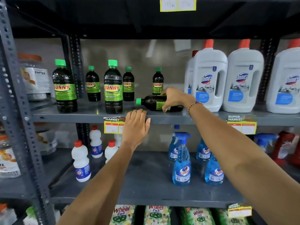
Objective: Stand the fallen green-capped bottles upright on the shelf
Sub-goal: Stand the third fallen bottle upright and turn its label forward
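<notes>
A dark green-capped bottle (pixel 151 102) lies on its side on the grey middle shelf (pixel 90 115), cap pointing left. My right hand (pixel 174 98) is wrapped around its labelled body from above. My left hand (pixel 136 125) rests flat on the shelf's front edge just below and left of the fallen bottle's cap, fingers together, holding nothing. Several more green-capped bottles stand upright on the same shelf: two large ones in front (pixel 64 86) (pixel 113 87) and three smaller ones (pixel 93 84) (pixel 128 84) (pixel 158 82) behind.
Large white jugs with red caps (pixel 209 78) stand on the shelf right of the fallen bottle. Blue spray bottles (pixel 181 161) and small white bottles (pixel 81 161) fill the shelf below. A perforated steel upright (pixel 17 98) runs down the left. Price tags (pixel 113 126) hang on the shelf edge.
</notes>
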Tool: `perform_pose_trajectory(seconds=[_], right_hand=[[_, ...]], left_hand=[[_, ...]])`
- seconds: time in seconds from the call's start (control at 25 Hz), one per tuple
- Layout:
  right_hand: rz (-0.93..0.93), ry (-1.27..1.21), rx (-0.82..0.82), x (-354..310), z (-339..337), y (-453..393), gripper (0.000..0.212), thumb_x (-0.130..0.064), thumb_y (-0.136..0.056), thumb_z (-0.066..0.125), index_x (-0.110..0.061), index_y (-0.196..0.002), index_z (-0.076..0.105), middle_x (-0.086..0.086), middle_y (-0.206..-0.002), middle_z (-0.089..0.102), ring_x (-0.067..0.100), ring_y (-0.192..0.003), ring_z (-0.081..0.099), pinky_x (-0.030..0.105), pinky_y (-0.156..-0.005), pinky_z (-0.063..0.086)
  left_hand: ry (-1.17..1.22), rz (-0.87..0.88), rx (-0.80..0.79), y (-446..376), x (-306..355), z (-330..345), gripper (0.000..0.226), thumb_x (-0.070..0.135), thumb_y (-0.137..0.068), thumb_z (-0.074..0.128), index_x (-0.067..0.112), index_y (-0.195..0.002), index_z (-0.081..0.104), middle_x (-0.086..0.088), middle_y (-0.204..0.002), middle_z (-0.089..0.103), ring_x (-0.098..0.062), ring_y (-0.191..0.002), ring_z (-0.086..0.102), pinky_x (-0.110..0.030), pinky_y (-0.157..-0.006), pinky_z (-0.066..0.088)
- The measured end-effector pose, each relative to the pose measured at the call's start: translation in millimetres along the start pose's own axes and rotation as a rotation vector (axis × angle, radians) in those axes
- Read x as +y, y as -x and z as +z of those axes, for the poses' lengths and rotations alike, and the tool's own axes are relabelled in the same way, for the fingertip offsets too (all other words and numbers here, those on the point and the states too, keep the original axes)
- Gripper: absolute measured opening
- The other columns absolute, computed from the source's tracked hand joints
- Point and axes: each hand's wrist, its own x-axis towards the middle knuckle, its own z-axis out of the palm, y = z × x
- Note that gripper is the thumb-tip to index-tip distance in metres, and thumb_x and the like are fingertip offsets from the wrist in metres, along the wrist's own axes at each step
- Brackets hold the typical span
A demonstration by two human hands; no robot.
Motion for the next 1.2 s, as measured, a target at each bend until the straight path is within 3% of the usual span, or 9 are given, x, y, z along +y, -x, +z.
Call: perform_pose_trajectory(seconds=[0.12, 0.32, 0.48, 0.68, 0.8, 0.92, 1.12, 1.2], right_hand=[[-0.018, -0.292, 0.12, -5.7, 8.5, 4.5, 0.084, -0.013, -0.06, 0.084, -0.011, -0.133, 0.044, 0.009, -0.127, 0.054, 0.023, -0.108, 0.055, 0.022, -0.081, 0.047], [0.075, -0.767, 0.417, -29.5, 28.6, -1.0, 0.082, -0.016, -0.061, 0.087, -0.008, -0.13, 0.043, 0.007, -0.124, 0.057, 0.022, -0.113, 0.056, 0.033, -0.097, 0.047], [0.213, -0.98, 0.516, -36.0, 41.8, -1.5, 0.074, -0.025, -0.071, 0.082, -0.01, -0.129, 0.039, 0.005, -0.116, 0.059, 0.019, -0.104, 0.058, 0.029, -0.089, 0.047], [0.252, -0.923, 0.437, -33.6, 47.4, -3.3, 0.081, -0.036, -0.074, 0.078, -0.008, -0.133, 0.029, 0.004, -0.12, 0.051, 0.016, -0.103, 0.049, 0.028, -0.087, 0.042], [0.254, -0.969, 0.345, -30.2, 50.2, -3.3, 0.08, -0.018, -0.076, 0.078, -0.007, -0.134, 0.023, 0.004, -0.117, 0.05, 0.017, -0.105, 0.051, 0.028, -0.086, 0.043], [0.29, -0.989, 0.307, -25.0, 51.4, -6.3, 0.072, -0.007, -0.07, 0.074, -0.004, -0.129, 0.033, 0.009, -0.112, 0.058, 0.022, -0.104, 0.058, 0.025, -0.073, 0.046], [0.305, -0.788, 0.415, -28.3, 55.9, -3.1, 0.076, -0.018, -0.069, 0.083, -0.005, -0.124, 0.033, 0.008, -0.119, 0.054, 0.022, -0.109, 0.053, 0.034, -0.092, 0.047], [0.308, -0.788, 0.403, -28.9, 54.4, -2.1, 0.075, -0.019, -0.072, 0.08, -0.004, -0.127, 0.031, 0.011, -0.124, 0.054, 0.022, -0.108, 0.054, 0.031, -0.088, 0.046]], left_hand=[[-0.019, 0.003, 0.025, -0.1, 0.8, 1.6, 0.036, 0.031, -0.096, 0.037, 0.005, -0.103, 0.061, -0.011, -0.104, 0.064, -0.03, -0.095, 0.059, -0.037, -0.091, 0.036], [-0.023, 0.016, 0.056, 0.3, -2.2, 2.5, 0.036, 0.032, -0.096, 0.037, 0.006, -0.102, 0.061, -0.009, -0.098, 0.064, -0.029, -0.091, 0.06, -0.037, -0.09, 0.036], [-0.001, 0.021, 0.057, 1.7, -3.0, 4.8, 0.037, 0.032, -0.096, 0.036, 0.006, -0.105, 0.061, -0.01, -0.104, 0.065, -0.029, -0.095, 0.06, -0.037, -0.091, 0.036], [0.021, 0.004, 0.059, 2.4, -2.1, 4.3, 0.038, 0.033, -0.097, 0.035, 0.006, -0.105, 0.061, -0.01, -0.104, 0.065, -0.028, -0.094, 0.059, -0.037, -0.093, 0.036], [0.028, 0.002, 0.049, 3.6, -2.5, 3.4, 0.038, 0.033, -0.097, 0.035, 0.006, -0.105, 0.06, -0.01, -0.103, 0.064, -0.029, -0.093, 0.059, -0.037, -0.093, 0.035], [0.027, -0.004, 0.032, 3.9, -1.4, 3.2, 0.039, 0.033, -0.097, 0.034, 0.007, -0.107, 0.06, -0.009, -0.104, 0.064, -0.029, -0.097, 0.059, -0.038, -0.095, 0.035], [0.032, -0.023, 0.007, 4.4, -1.5, 2.7, 0.041, 0.034, -0.097, 0.033, 0.007, -0.11, 0.061, -0.009, -0.111, 0.065, -0.03, -0.108, 0.059, -0.038, -0.101, 0.031], [0.033, -0.023, -0.006, 3.7, -1.4, 0.8, 0.041, 0.035, -0.098, 0.032, 0.008, -0.11, 0.06, -0.008, -0.11, 0.064, -0.029, -0.105, 0.058, -0.038, -0.1, 0.035]])
